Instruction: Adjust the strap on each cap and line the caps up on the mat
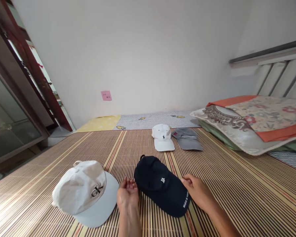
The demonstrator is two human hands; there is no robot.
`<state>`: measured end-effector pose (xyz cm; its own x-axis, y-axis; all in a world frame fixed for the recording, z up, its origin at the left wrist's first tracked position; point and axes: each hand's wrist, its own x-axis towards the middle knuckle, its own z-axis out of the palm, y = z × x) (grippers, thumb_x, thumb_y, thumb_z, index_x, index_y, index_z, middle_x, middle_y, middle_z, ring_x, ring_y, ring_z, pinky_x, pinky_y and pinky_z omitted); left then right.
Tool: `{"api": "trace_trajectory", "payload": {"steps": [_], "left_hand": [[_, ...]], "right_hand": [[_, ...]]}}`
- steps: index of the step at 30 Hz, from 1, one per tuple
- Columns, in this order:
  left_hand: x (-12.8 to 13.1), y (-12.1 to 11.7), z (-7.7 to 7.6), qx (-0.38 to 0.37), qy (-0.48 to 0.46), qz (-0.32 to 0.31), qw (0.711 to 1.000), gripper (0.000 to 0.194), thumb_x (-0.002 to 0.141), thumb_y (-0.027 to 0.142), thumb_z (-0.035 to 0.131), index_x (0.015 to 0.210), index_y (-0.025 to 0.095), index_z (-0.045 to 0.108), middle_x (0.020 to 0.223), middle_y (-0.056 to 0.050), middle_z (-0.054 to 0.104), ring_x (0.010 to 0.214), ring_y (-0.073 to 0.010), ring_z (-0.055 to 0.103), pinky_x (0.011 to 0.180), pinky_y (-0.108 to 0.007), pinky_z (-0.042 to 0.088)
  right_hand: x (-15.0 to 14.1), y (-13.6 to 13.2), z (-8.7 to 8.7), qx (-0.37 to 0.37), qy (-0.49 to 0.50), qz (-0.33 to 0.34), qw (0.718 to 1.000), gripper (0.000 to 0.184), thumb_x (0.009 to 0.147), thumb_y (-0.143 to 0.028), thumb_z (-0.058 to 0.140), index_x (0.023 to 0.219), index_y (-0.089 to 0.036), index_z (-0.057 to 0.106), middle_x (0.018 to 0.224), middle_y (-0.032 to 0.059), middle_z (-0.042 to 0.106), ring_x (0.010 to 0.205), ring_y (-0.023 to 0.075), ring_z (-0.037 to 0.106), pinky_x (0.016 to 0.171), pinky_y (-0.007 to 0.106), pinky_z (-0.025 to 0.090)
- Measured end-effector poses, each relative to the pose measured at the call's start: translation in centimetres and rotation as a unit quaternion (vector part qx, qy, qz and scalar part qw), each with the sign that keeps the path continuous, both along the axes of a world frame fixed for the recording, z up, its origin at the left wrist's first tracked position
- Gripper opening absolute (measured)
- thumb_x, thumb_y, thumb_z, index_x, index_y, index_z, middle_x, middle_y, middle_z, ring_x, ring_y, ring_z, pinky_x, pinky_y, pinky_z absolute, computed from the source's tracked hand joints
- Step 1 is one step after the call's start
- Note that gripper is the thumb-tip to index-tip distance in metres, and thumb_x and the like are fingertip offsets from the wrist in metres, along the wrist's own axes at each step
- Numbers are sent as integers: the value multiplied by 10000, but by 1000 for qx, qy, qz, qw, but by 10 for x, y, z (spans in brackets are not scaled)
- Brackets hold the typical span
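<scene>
A dark navy baseball cap [155, 176] with a white logo on its crown lies on the striped bamboo mat, its brim angled toward the lower right. My right hand [198, 191] grips the right edge of that brim between thumb and fingers. On the cap's other side, my left hand [128, 194] is palm up with its fingers loosely spread; the fingertips are close to the crown, and I cannot tell whether they touch it. Left of that hand rests a white baseball cap [82, 191] with black "CK" lettering, its brim reaching close to my left wrist.
Farther back sit a smaller white cap [161, 136] and a grey cap [188, 140], side by side. A pillow [227, 131] with a floral orange-edged cover lies at the right, below a metal bed rail [268, 52]. A pink note [106, 95] is stuck to the wall.
</scene>
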<state>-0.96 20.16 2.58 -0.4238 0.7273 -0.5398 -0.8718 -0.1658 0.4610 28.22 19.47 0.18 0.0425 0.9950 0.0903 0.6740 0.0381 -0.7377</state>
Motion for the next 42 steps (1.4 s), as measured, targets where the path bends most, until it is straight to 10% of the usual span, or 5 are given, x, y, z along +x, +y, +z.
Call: {"api": "trace_trajectory", "payload": {"steps": [11,17,27,42], "left_hand": [[12,-5,2,-100,60,-42,992,110,970,175,537,892,223,597,930,-15,639,736,-146,618,682,-305,464],[19,-7,9,-80,52,-121,988,120,911,138,549,815,193,598,699,-8,631,532,-154,586,548,-275,446],[37,-8,16,38,11,-201,979,227,894,44,502,788,145,676,663,-44,726,585,-157,704,646,-265,584],[67,-25,19,187,16,-406,894,300,1072,269,498,1018,165,773,976,-103,844,847,-206,791,826,-345,619]], "right_hand": [[-1,8,-25,-1,203,-4,979,457,782,-605,607,959,-209,749,973,138,819,969,325,778,874,414,598],[3,9,-42,-63,312,-65,946,635,755,-649,679,1170,-177,768,1081,150,832,875,331,793,602,371,593],[6,-21,27,-121,623,61,770,509,679,-452,964,1106,-209,832,1218,146,812,1272,365,697,1185,506,463],[14,-16,23,-22,671,52,739,507,705,-479,958,1140,-275,796,1261,95,804,1322,348,660,1219,543,417]]}}
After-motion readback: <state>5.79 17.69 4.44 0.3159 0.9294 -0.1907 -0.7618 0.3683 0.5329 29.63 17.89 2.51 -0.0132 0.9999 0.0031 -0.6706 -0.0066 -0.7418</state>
